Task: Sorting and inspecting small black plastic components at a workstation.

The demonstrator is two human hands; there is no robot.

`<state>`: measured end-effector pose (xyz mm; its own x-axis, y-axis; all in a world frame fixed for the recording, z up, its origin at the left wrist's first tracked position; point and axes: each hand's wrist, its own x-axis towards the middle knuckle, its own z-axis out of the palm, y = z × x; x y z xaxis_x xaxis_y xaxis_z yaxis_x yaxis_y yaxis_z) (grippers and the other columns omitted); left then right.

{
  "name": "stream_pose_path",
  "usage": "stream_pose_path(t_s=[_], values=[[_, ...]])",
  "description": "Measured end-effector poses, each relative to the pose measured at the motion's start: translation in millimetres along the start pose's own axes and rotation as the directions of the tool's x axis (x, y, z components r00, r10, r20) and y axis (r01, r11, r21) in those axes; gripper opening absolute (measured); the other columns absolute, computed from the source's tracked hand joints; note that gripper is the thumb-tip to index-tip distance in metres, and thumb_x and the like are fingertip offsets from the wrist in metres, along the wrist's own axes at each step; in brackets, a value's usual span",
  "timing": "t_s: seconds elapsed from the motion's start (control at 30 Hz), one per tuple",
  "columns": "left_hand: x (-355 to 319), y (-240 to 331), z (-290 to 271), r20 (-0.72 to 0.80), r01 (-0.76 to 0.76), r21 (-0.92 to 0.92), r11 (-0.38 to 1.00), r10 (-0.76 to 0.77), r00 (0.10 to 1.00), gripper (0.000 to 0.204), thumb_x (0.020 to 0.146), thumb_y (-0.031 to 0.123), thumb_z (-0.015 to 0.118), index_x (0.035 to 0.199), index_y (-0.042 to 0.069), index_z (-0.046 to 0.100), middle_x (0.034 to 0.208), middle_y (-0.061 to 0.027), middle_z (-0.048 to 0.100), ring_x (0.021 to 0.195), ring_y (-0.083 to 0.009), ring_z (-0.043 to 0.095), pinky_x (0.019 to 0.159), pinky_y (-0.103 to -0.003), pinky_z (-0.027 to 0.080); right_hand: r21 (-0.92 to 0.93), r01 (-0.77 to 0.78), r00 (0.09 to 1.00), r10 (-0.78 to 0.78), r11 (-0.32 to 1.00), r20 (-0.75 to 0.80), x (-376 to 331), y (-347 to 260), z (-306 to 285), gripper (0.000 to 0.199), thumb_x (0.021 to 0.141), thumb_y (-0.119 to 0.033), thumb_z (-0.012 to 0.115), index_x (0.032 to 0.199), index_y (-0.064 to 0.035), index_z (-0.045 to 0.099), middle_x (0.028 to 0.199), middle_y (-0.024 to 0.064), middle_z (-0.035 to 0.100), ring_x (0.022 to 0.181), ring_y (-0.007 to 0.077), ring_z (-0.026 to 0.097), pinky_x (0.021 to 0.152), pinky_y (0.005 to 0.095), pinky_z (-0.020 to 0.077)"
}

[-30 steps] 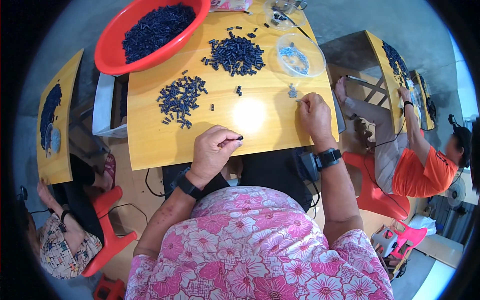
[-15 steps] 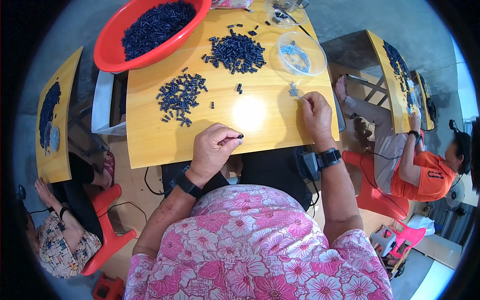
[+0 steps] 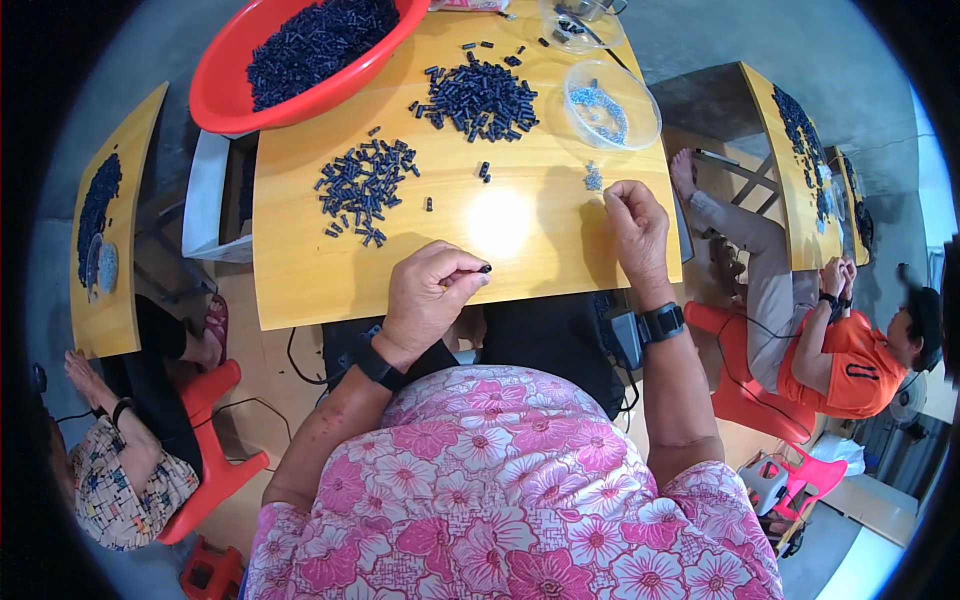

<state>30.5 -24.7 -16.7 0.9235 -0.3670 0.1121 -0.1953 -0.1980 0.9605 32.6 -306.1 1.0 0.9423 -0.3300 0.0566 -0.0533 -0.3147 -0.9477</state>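
My left hand [image 3: 428, 295] is closed in a pinch near the front edge of the yellow table. Between thumb and forefinger it holds a small black cylindrical piece [image 3: 486, 268], one end showing. My right hand [image 3: 640, 235] is also pinched, just nearer than a small heap of tiny silvery parts [image 3: 593, 178]; whatever is between its fingertips is too small to make out. Two piles of black cylindrical pieces lie beyond my left hand, a looser one [image 3: 365, 185] and a denser one [image 3: 482, 100]. A few single pieces [image 3: 484, 172] lie between the piles and my hands.
A big red basin [image 3: 215, 90] full of black pieces stands at the far left. At the far right is a clear round tub [image 3: 655, 120] with bluish small parts, another clear tub [image 3: 590, 42] behind it. Co-workers sit at yellow tables [image 3: 125, 310] on both sides.
My hands keep nearly the same pinched poses, and the whole view has shifted slightly. The co-worker at right has brought both hands together at the near edge of their table.
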Motion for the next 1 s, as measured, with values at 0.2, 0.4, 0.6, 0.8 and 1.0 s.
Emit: stream_pose_path(t_s=[0.2, 0.4, 0.6, 0.8, 1.0], values=[[-0.7, -1.9, 0.4, -0.029, -0.027, -0.019, 0.999, 0.026, 0.999, 0.007, 0.079, -0.002, 0.075, 0.085, -0.001, 0.071, 0.079, -0.0056, 0.065, 0.068, -0.0100, 0.061, 0.062, -0.022, 0.048, 0.259, -0.100, 0.966, 0.031, 0.961, 0.257, -15.8, -26.3, 22.2, 0.009, 0.098, -0.011, 0.056, 0.094, -0.0035, 0.059, 0.083, 0.0004, 0.064, 0.073, 0.0065, 0.058, 0.065, 0.0218, 0.0459], [1.1, 0.5, 0.5, -0.044, -0.033, 0.027, 0.999, 0.034, 0.998, 0.007, 0.080, 0.002, 0.074, 0.086, -0.001, 0.071, 0.078, -0.0051, 0.065, 0.065, -0.0088, 0.058, 0.059, -0.023, 0.046, 0.165, -0.204, 0.886, 0.110, 0.965, 0.450, -31.5, -41.5, 45.8, 0.009, 0.095, -0.013, 0.059, 0.095, -0.0041, 0.060, 0.088, -0.0003, 0.065, 0.079, 0.0075, 0.057, 0.068, 0.0234, 0.0462], [-0.9, -5.1, -0.6, -0.049, -0.030, 0.032, 0.999, 0.031, 0.998, 0.007, 0.080, 0.002, 0.074, 0.087, 0.000, 0.071, 0.076, -0.0041, 0.064, 0.065, -0.0087, 0.058, 0.060, -0.023, 0.046, -0.135, 0.109, 0.854, -0.023, 0.985, 0.520, -38.3, -44.8, 56.9, 0.009, 0.091, -0.011, 0.062, 0.095, -0.0031, 0.060, 0.085, 0.0067, 0.062, 0.078, 0.0162, 0.059, 0.074, 0.0294, 0.0488], [-0.7, -6.9, 0.2, -0.048, -0.024, 0.026, 0.999, 0.025, 0.999, 0.009, 0.079, 0.002, 0.075, 0.086, 0.001, 0.070, 0.077, -0.0039, 0.063, 0.064, -0.0088, 0.058, 0.060, -0.023, 0.047, -0.266, 0.312, 0.837, -0.132, 0.912, 0.530, -40.2, -49.6, 63.5, 0.010, 0.090, -0.012, 0.061, 0.094, -0.0030, 0.060, 0.087, 0.0164, 0.062, 0.081, 0.0334, 0.062, 0.076, 0.0374, 0.0504], [-0.8, -7.3, 0.6, -0.034, -0.014, 0.045, 0.999, 0.016, 0.999, 0.009, 0.079, 0.002, 0.075, 0.086, 0.001, 0.069, 0.076, -0.0039, 0.063, 0.064, -0.0089, 0.058, 0.059, -0.023, 0.047, -0.281, 0.387, 0.812, -0.180, 0.879, 0.555, -39.3, -48.8, 65.9, 0.010, 0.090, -0.012, 0.059, 0.095, -0.0022, 0.060, 0.088, 0.0194, 0.061, 0.086, 0.0391, 0.062, 0.077, 0.0413, 0.0506]])
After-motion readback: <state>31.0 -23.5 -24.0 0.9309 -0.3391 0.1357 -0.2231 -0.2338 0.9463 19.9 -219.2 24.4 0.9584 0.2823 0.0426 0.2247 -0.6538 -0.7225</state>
